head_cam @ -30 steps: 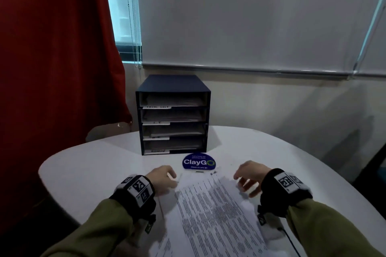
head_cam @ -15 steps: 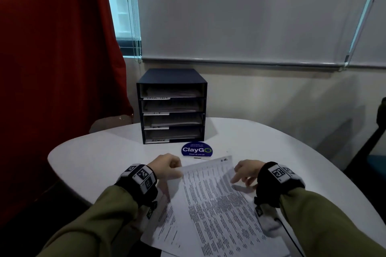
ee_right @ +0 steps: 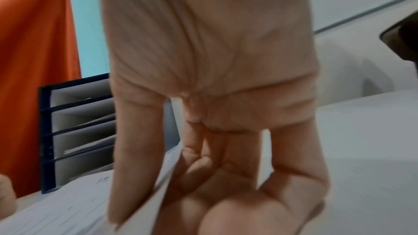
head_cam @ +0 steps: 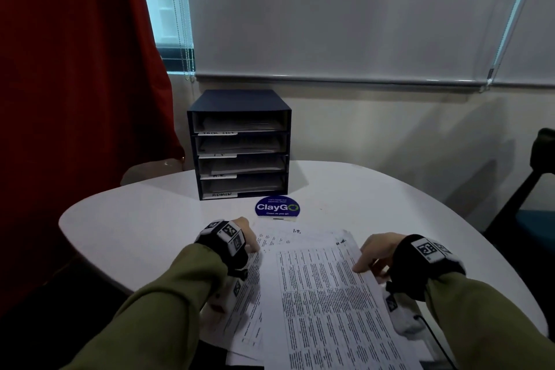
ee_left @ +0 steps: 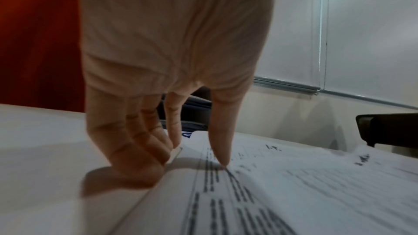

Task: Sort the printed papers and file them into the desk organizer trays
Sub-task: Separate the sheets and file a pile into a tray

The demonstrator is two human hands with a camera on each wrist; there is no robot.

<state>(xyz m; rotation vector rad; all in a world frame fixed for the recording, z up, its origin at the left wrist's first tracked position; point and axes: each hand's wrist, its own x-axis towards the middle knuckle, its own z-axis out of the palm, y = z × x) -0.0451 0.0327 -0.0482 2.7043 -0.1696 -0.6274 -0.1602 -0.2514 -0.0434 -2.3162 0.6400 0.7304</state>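
Left hand [head_cam: 244, 234]: thumb presses the lower sheet [head_cam: 249, 294] flat on the worktop [head_cam: 144, 219], other fingers curled at its edge; keep that pressure.
Top sheet [head_cam: 324, 294]: lies skewed over the pile, near the person.
Right hand [head_cam: 374, 252]: pinches the top sheet's right edge; lift it clear alone.
Organizer [head_cam: 240, 144]: far, labelled trays; read the heading first.

Both hands low, palms down
Left hand [head_cam: 247, 234] thumb extended, fingers curled; right hand [head_cam: 375, 252] pinching, thumb above curled fingers
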